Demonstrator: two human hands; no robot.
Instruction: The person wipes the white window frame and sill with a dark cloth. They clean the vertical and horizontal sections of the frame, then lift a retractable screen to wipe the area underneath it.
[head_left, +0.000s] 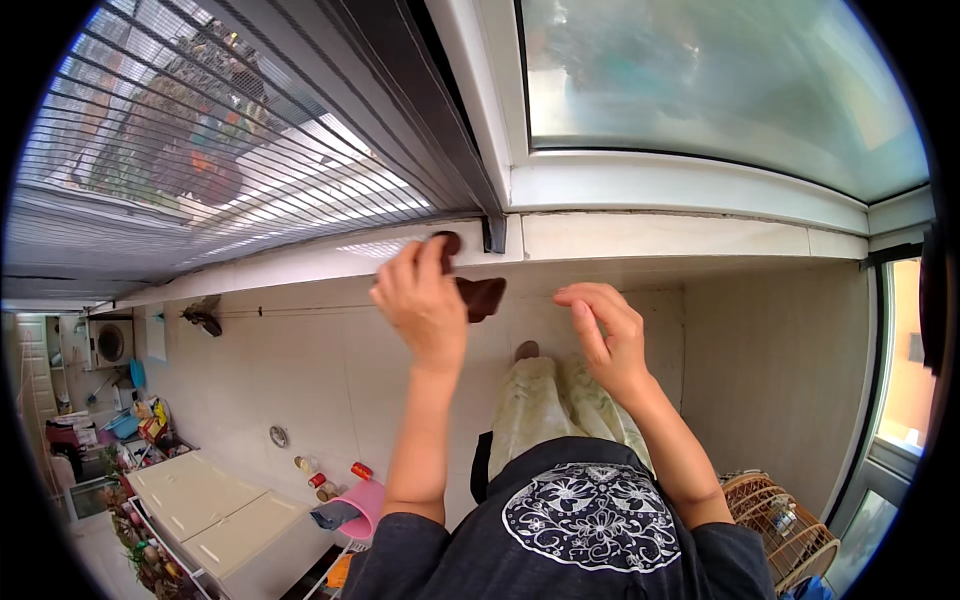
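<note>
My left hand (420, 304) grips a dark brown cloth (482, 298) beside the pale window ledge (615, 237). Part of the cloth shows above the fingertips and part hangs to the right of the hand. Just past the hand, the lower end of a dark metal frame post (494, 234) meets the ledge. My right hand (611, 337) is lifted below the ledge with bent fingers, the thumb a little apart, and nothing visible in it. A pleated insect screen (247, 169) rises at the upper left. To its right stands a white-framed glass pane (712, 82).
Cream cabinets (199, 510) line the lower left, near a pink bucket (364, 510) and several cans and jars on the floor. A rattan basket-like item (780, 525) stands at the lower right. A small floor drain (278, 436) lies left of my arm.
</note>
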